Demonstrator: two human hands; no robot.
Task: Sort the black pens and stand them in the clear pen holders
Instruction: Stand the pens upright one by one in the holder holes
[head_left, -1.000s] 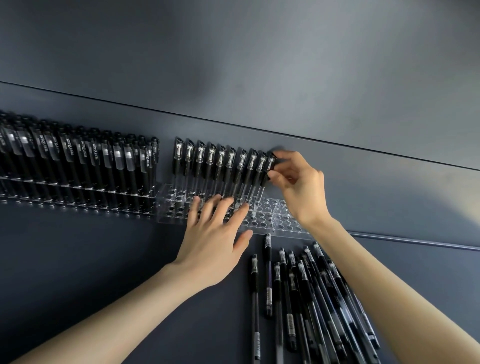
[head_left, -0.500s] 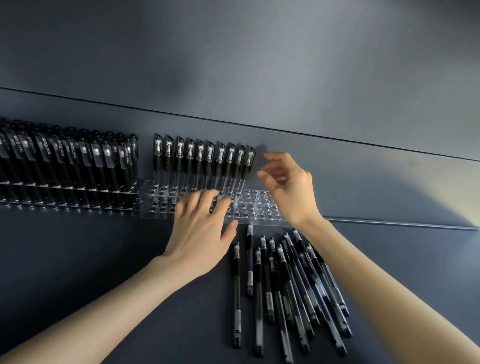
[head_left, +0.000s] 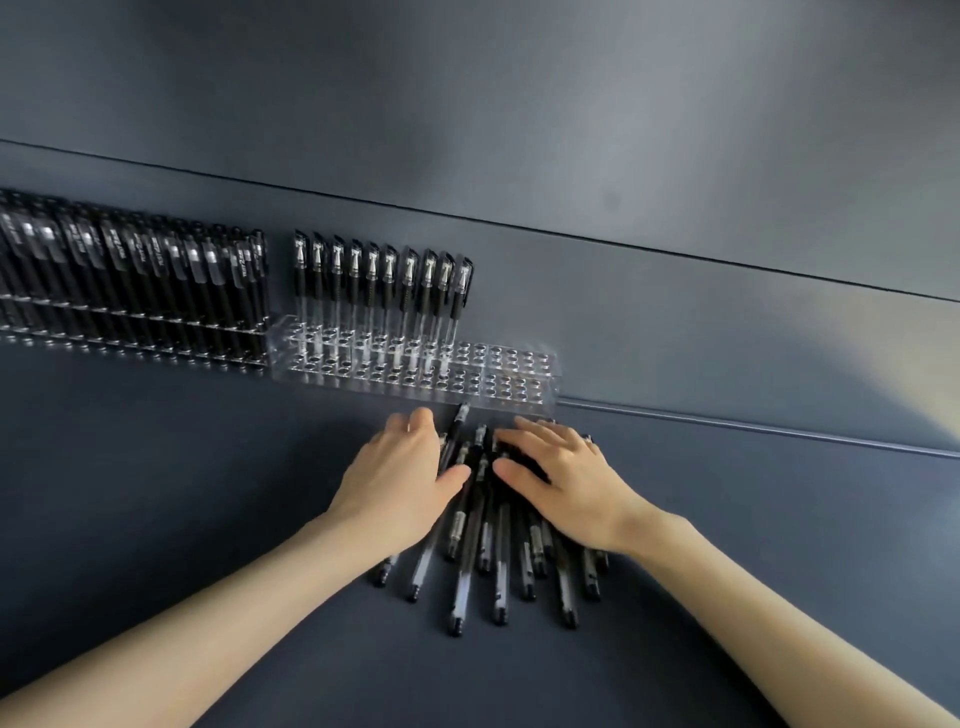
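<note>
— Where are the hands now?
— Both lie on the loose pens, which fan out on the table just in front of the holder. The left hand covers the left side of the heap, the right hand the right side.
— Do they grip anything?
— No. The left fingers stretch forward with the thumb laid against a pen. The right fingers are spread flat across the barrels. Neither hand closes round a pen.
— And a second ago?
— Then the right hand pinched the last pen of the row, up at the holder, and the left hand rested flat on the holder's holes. Half a second ago the right hand had let go. Now both are off the holder and down on the heap.
— The stood pens?
— A row of ten stands upright in the back holes of the holder, caps up, starting from its left end. Open holes show to the right of them. Left of it is a full holder packed with pens, touching or just beside, I cannot tell which
</note>
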